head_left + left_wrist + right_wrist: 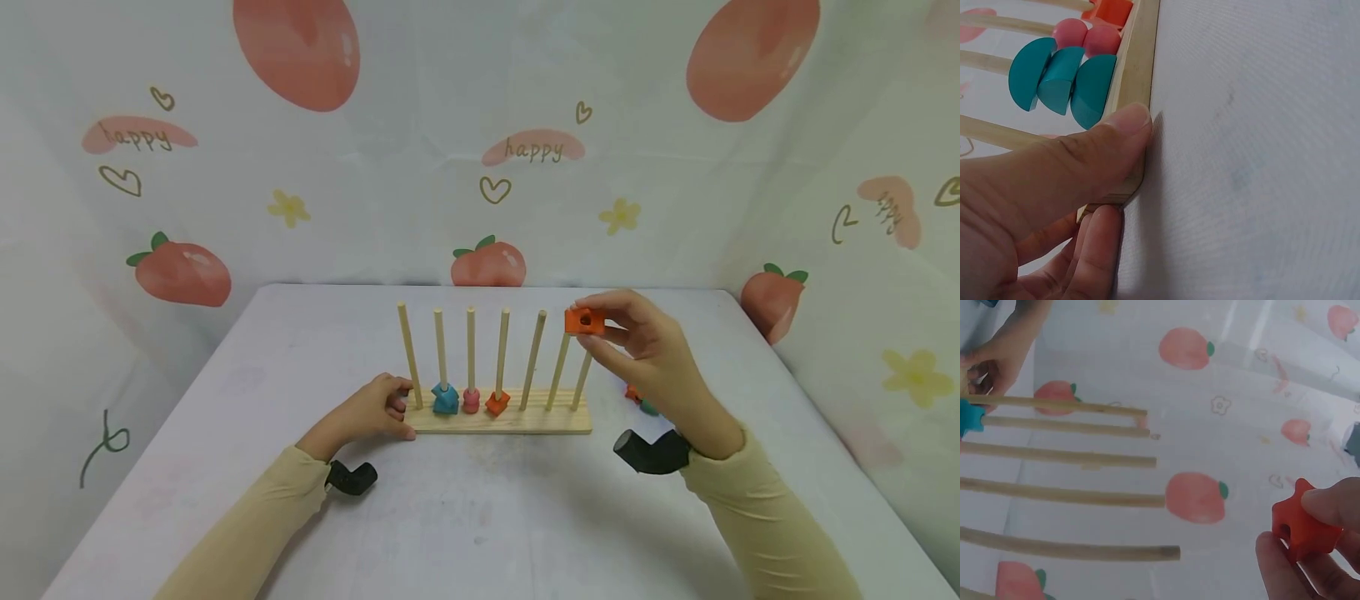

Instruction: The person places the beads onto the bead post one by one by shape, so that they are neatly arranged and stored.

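Observation:
My left hand (367, 410) grips the left end of a wooden peg rack (498, 425), thumb along its front edge and fingers round the end. Several upright pegs rise from the rack. Teal half-round beads (1057, 78) sit low on the second peg from the left. Pink round beads (471, 402) are on the third, and an orange bead (497, 404) is on the fourth. Raised near the tops of the right-hand pegs, my right hand (648, 346) pinches an orange star-shaped bead (1310, 525) between thumb and fingers. Its hole shows in the head and right wrist views.
Behind my right hand, small orange (632, 392) and green pieces (648, 407) lie on the white-covered table (480, 517), partly hidden. A fruit-printed cloth (420, 208) hangs behind the table. Dark curved mounts (652, 452) are worn on both wrists.

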The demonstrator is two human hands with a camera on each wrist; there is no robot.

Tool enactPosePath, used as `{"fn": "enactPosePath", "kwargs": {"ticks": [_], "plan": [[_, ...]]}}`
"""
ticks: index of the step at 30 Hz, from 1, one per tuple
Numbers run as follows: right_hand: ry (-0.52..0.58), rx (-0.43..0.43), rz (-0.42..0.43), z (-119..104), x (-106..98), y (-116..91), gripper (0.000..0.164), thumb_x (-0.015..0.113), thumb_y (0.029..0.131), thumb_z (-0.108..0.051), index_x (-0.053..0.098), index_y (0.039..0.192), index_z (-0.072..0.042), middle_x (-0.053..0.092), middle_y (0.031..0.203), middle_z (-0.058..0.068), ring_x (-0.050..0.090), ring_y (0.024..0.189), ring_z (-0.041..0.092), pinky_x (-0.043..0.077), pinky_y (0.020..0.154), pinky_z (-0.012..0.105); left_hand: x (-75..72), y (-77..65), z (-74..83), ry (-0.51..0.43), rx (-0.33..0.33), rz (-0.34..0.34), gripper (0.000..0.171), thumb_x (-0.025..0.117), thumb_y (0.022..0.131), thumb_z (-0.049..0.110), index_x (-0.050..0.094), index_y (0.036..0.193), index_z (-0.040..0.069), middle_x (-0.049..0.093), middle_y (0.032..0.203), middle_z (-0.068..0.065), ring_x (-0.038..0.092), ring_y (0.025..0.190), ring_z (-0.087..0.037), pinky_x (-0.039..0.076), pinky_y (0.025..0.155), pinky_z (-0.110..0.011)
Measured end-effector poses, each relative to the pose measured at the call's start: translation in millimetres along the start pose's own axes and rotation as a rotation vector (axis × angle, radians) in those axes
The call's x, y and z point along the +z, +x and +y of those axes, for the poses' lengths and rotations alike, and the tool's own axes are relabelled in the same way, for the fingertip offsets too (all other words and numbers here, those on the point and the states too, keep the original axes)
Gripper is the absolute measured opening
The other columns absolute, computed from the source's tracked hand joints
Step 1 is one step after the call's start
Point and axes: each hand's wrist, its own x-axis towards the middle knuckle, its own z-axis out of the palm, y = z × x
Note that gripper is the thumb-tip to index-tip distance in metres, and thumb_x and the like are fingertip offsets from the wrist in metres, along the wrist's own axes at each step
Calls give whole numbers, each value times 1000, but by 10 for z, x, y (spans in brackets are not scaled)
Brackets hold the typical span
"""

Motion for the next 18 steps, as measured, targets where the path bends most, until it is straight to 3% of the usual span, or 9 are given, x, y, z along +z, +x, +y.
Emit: {"fn": "enactPosePath", "kwargs": {"ticks": [9, 14, 18], "plan": [[-37, -35, -27, -70, 155, 110, 37, 65, 82, 16, 56, 118, 12, 63, 112, 0, 62, 100, 11, 54, 85, 22, -2, 0, -6, -12, -2, -4, 83, 87, 70, 10, 43, 136, -10, 47, 113, -17, 57, 95, -21, 51, 82, -32], [-26, -66, -37, -66, 215, 175, 34, 66, 84, 13, 57, 117, 12, 62, 112, 5, 62, 101, 12, 54, 87, 26, -4, 2, -5, 0, -4, -1, 83, 87, 69, 10, 43, 137, -10, 47, 113, -17, 57, 95, -21, 51, 82, -32], [-30, -92, -52, -42, 258, 246, 39, 66, 79, 19, 57, 116, 12, 62, 111, 13, 62, 102, 13, 54, 88, 29, -9, -5, 8, 7, -8, -1, 83, 87, 70, 11, 43, 137, -10, 47, 114, -17, 56, 95, -21, 51, 82, -32]]}}
